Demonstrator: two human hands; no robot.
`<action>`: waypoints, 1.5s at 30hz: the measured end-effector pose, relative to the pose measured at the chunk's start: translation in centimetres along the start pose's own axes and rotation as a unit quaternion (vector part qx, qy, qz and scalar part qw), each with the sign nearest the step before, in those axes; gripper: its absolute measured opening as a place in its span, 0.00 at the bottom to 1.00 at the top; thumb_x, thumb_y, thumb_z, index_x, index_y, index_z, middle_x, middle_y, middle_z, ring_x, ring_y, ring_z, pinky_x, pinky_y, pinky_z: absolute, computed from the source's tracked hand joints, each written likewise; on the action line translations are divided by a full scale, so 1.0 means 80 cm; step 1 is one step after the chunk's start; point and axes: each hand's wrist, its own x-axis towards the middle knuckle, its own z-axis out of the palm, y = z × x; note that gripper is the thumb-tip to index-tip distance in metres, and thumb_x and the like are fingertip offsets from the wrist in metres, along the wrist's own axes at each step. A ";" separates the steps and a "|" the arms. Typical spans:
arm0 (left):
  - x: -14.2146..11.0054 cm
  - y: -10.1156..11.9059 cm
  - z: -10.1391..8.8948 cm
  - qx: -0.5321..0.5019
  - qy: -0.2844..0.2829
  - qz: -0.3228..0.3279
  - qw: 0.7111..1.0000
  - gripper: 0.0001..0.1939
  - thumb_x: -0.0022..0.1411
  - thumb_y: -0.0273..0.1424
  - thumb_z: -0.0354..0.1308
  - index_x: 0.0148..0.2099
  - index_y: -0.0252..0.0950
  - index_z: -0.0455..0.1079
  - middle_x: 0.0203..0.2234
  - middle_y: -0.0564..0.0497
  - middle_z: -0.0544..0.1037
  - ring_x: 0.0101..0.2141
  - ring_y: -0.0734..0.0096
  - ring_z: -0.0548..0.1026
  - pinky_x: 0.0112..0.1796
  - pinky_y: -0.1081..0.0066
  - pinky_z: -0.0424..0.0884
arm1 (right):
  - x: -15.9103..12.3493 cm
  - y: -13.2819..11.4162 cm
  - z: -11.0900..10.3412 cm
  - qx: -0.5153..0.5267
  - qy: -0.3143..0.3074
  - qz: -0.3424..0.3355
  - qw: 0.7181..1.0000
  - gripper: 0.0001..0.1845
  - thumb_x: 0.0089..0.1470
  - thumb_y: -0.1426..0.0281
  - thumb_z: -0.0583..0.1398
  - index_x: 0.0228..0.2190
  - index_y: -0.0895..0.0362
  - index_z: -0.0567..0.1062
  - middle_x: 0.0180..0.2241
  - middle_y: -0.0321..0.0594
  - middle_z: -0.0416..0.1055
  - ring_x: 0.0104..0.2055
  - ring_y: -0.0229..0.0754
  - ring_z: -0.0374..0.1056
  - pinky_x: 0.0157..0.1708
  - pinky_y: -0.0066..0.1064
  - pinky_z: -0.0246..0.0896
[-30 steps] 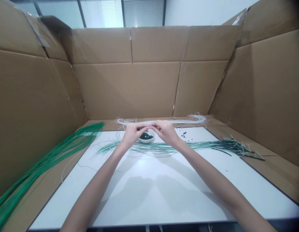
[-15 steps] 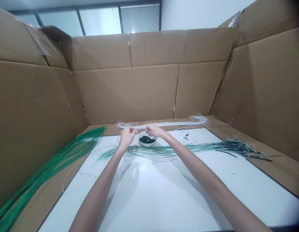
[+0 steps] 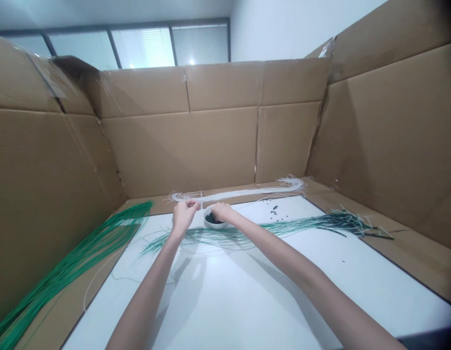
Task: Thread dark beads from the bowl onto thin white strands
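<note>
Right hand (image 3: 222, 212) lowered into round white bowl (image 3: 215, 225), dark bits (image 3: 210, 218) inside, its grip unclear; left hand (image 3: 183, 216) pinched closed.

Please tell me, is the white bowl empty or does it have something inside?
Not empty: dark pieces show inside the bowl, beside the right hand. How full, I cannot tell.

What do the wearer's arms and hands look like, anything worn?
Left hand and right hand both look bare: no gloves. No sleeves show on the visible arms, and no watch, bracelet or markings. Rings or nail details: too small to tell.
</note>
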 end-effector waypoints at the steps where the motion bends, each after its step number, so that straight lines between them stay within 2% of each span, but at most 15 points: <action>1: -0.001 0.002 -0.001 0.001 0.010 -0.004 1.000 0.13 0.48 0.38 0.52 0.27 0.36 0.73 0.22 0.50 0.77 0.26 0.65 0.72 0.26 0.73 0.61 | -0.003 0.001 -0.002 -0.007 0.001 0.008 1.000 0.13 0.49 0.73 0.57 0.39 0.60 0.74 0.42 0.54 0.71 0.44 0.54 0.68 0.39 0.40 0.63; 5: -0.005 0.006 -0.005 0.002 0.041 -0.022 0.999 0.13 0.48 0.38 0.53 0.31 0.38 0.74 0.23 0.48 0.78 0.29 0.62 0.73 0.27 0.72 0.62 | -0.016 0.003 -0.008 -0.017 0.022 0.013 1.000 0.14 0.50 0.73 0.55 0.39 0.58 0.75 0.41 0.51 0.72 0.43 0.51 0.69 0.37 0.36 0.62; 9: -0.008 0.013 -0.006 -0.005 0.037 -0.019 0.999 0.14 0.51 0.39 0.52 0.32 0.37 0.74 0.24 0.48 0.78 0.29 0.63 0.73 0.28 0.72 0.63 | -0.029 0.009 -0.016 0.005 0.040 0.010 0.999 0.09 0.45 0.72 0.60 0.31 0.56 0.78 0.36 0.45 0.75 0.40 0.48 0.71 0.35 0.30 0.62; 12: -0.011 0.022 -0.006 -0.029 0.015 0.019 0.999 0.14 0.53 0.39 0.50 0.31 0.36 0.73 0.25 0.49 0.77 0.29 0.66 0.73 0.29 0.73 0.63 | -0.042 0.015 -0.025 0.044 0.083 0.007 0.996 0.08 0.46 0.70 0.60 0.30 0.55 0.79 0.32 0.44 0.76 0.39 0.47 0.71 0.35 0.30 0.61; 16: -0.023 0.045 -0.007 -0.066 -0.020 0.090 0.994 0.13 0.54 0.37 0.50 0.32 0.34 0.71 0.28 0.50 0.77 0.30 0.68 0.72 0.32 0.73 0.64 | -0.073 0.019 -0.039 0.119 0.167 -0.024 0.978 0.14 0.55 0.68 0.53 0.37 0.55 0.77 0.38 0.42 0.75 0.41 0.41 0.70 0.40 0.29 0.61; 17: -0.027 0.052 -0.008 -0.063 -0.023 0.098 0.993 0.12 0.55 0.36 0.50 0.32 0.35 0.70 0.28 0.50 0.77 0.30 0.69 0.72 0.32 0.73 0.64 | -0.083 0.019 -0.044 0.162 0.195 -0.040 0.966 0.14 0.56 0.68 0.52 0.38 0.55 0.76 0.39 0.42 0.75 0.41 0.39 0.69 0.40 0.28 0.61; 18: -0.033 0.060 -0.009 -0.060 -0.024 0.103 0.993 0.11 0.55 0.35 0.50 0.31 0.35 0.70 0.28 0.50 0.76 0.30 0.69 0.72 0.32 0.73 0.64 | -0.093 0.019 -0.048 0.249 0.231 -0.066 0.938 0.14 0.55 0.68 0.53 0.37 0.57 0.77 0.38 0.43 0.75 0.39 0.39 0.70 0.39 0.28 0.62; 21: -0.052 0.086 -0.012 -0.079 -0.006 0.115 0.990 0.10 0.58 0.34 0.48 0.32 0.36 0.68 0.26 0.52 0.75 0.28 0.72 0.71 0.30 0.74 0.63 | -0.122 0.018 -0.067 0.480 0.271 -0.131 0.824 0.13 0.49 0.65 0.59 0.34 0.58 0.78 0.33 0.42 0.75 0.33 0.39 0.70 0.31 0.28 0.65; 23: -0.064 0.102 -0.015 -0.101 0.024 0.113 0.988 0.10 0.58 0.34 0.48 0.31 0.36 0.67 0.26 0.52 0.74 0.27 0.73 0.70 0.29 0.75 0.62 | -0.139 0.017 -0.081 0.552 0.286 -0.144 0.770 0.12 0.47 0.64 0.61 0.32 0.56 0.78 0.29 0.39 0.74 0.29 0.36 0.68 0.28 0.28 0.65; 25: -0.074 0.113 -0.018 -0.129 0.042 0.111 0.984 0.09 0.57 0.35 0.50 0.31 0.36 0.67 0.27 0.53 0.74 0.27 0.74 0.69 0.28 0.76 0.62 | -0.154 0.015 -0.094 0.586 0.291 -0.153 0.740 0.10 0.45 0.64 0.62 0.31 0.55 0.79 0.26 0.37 0.73 0.26 0.34 0.66 0.27 0.27 0.65; 29: -0.089 0.121 -0.025 -0.182 0.024 0.145 0.972 0.10 0.58 0.36 0.52 0.32 0.35 0.67 0.26 0.53 0.73 0.26 0.76 0.68 0.28 0.77 0.62 | -0.172 0.011 -0.107 0.608 0.268 -0.179 0.725 0.09 0.45 0.66 0.63 0.31 0.54 0.79 0.24 0.36 0.72 0.25 0.34 0.65 0.26 0.28 0.65; 34: -0.097 0.122 -0.027 -0.180 0.026 0.176 0.967 0.09 0.58 0.36 0.52 0.32 0.36 0.67 0.25 0.54 0.72 0.22 0.79 0.64 0.25 0.77 0.60 | -0.174 0.009 -0.104 0.625 0.260 -0.196 0.709 0.08 0.47 0.68 0.62 0.32 0.53 0.79 0.26 0.36 0.74 0.25 0.33 0.65 0.31 0.29 0.64; 40: -0.098 0.124 -0.024 -0.199 -0.002 0.194 0.961 0.10 0.59 0.37 0.52 0.33 0.35 0.67 0.26 0.52 0.73 0.27 0.76 0.68 0.27 0.78 0.63 | -0.171 0.007 -0.099 0.646 0.241 -0.210 0.693 0.08 0.45 0.67 0.63 0.32 0.52 0.79 0.27 0.37 0.73 0.28 0.34 0.66 0.29 0.29 0.63; 45: -0.098 0.125 -0.023 -0.206 0.001 0.202 0.958 0.08 0.59 0.35 0.52 0.33 0.35 0.66 0.27 0.52 0.73 0.29 0.75 0.70 0.28 0.78 0.65 | -0.171 0.003 -0.100 0.664 0.230 -0.200 0.682 0.09 0.44 0.65 0.63 0.31 0.52 0.79 0.28 0.38 0.73 0.29 0.35 0.66 0.28 0.29 0.64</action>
